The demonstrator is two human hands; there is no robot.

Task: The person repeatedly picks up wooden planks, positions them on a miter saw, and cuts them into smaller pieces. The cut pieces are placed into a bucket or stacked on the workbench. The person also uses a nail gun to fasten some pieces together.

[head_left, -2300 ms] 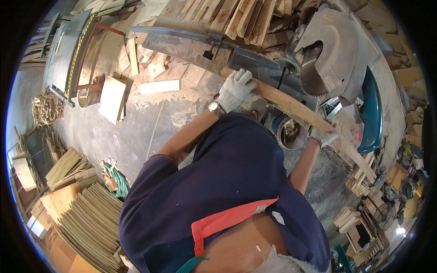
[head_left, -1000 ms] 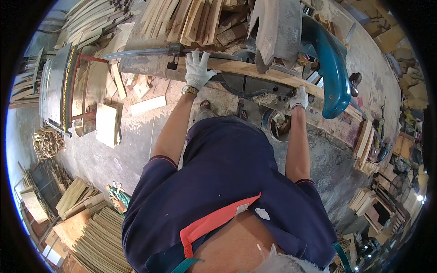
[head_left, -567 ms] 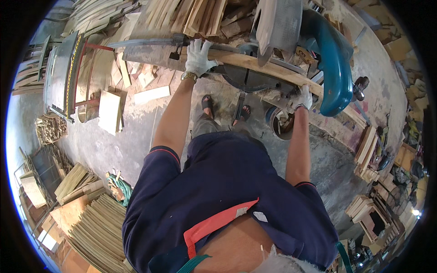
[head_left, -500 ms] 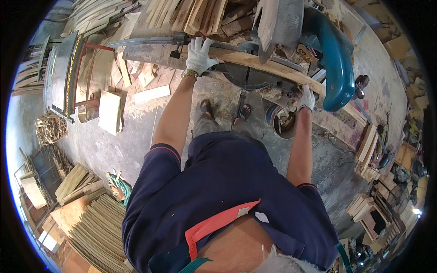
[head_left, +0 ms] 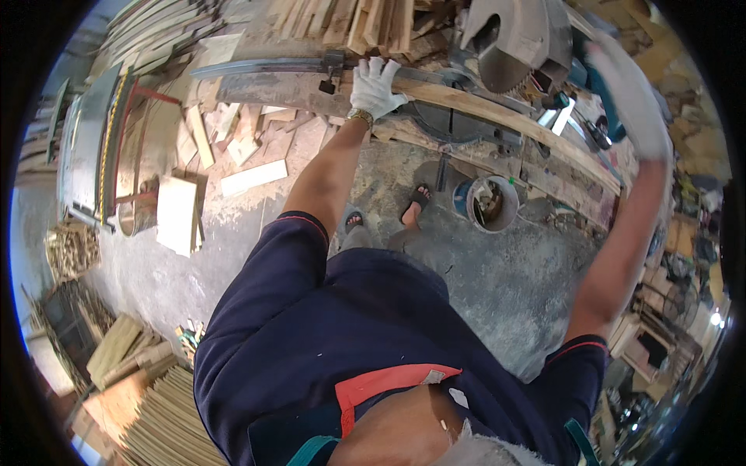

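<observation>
The long board (head_left: 536, 128) lay across the base (head_left: 449, 133) of the saw (head_left: 536, 35). Left of the saw, the left hand (head_left: 374, 88), fingers spread, pressed on it; at the saw's right, the right hand (head_left: 633, 101) was blurred by the handle (head_left: 612, 116) (whether it gripped, I could not tell). Steadying the board well, I judged, called for flat, firm pressure, fingers far from the blade (head_left: 503, 76). The board was pale, narrow wood; the saw's housing dull grey and rounded; the handle smooth teal.
</observation>
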